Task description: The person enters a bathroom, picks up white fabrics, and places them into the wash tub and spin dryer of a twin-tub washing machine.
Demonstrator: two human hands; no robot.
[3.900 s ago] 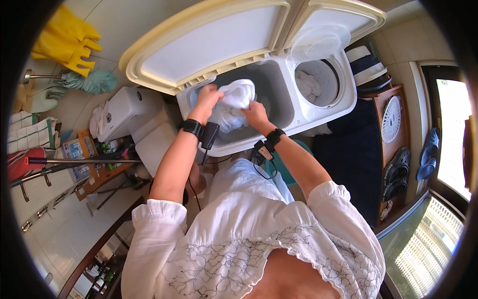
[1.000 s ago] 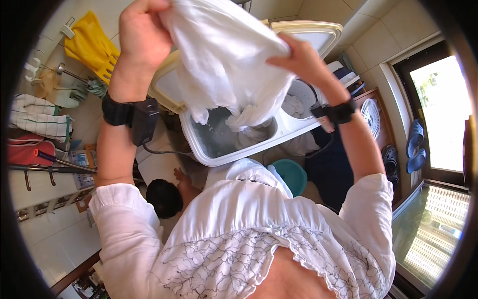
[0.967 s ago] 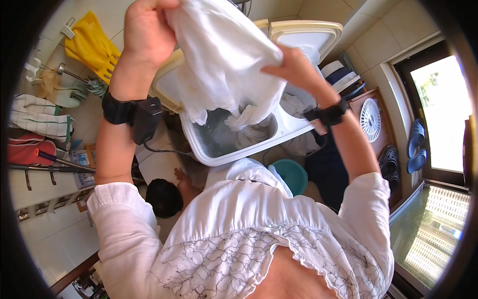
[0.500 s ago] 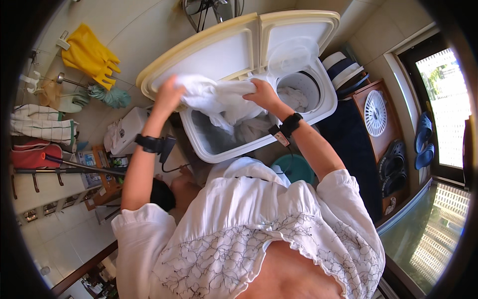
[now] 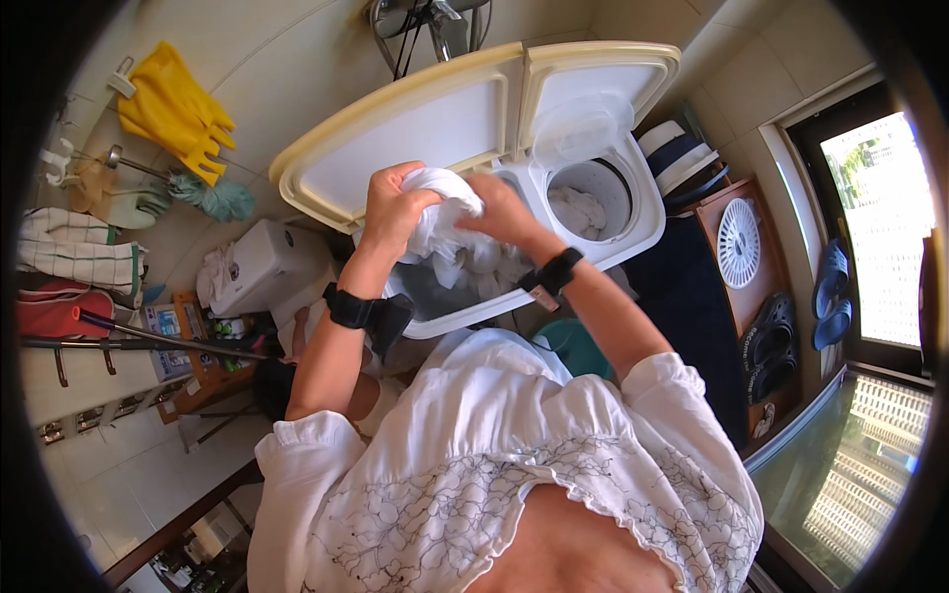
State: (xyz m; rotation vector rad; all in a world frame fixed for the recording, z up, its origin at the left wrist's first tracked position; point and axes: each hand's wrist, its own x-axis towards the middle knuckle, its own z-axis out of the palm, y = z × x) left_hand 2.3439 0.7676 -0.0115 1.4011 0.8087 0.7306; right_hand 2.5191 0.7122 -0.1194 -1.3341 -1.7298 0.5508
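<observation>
My left hand (image 5: pixel 392 210) and my right hand (image 5: pixel 502 210) are close together, both closed on a bunched, twisted white cloth (image 5: pixel 447 190). Its lower folds hang into the larger tub of a white twin-tub washing machine (image 5: pixel 450 324), where greyish water (image 5: pixel 423 287) shows beside them. Where the hanging cloth ends and any other laundry in the tub begins, I cannot tell. In the round spin tub on the right lies more white laundry (image 5: pixel 576 211). The machine's lid (image 5: pixel 420 138) stands raised behind my hands.
A tap (image 5: pixel 450 30) is on the wall behind the machine. A teal bucket (image 5: pixel 576 348) stands before it. Yellow rubber gloves (image 5: pixel 176 109) hang on the left. Partly hidden by my left arm, another person (image 5: pixel 272 383) is low down. Slippers (image 5: pixel 771 346) rest on the right-hand shelf.
My hands were apart with the white cloth stretched between them. Now they have come together, the left moving right and lower, and the cloth is gathered into a bunch.
</observation>
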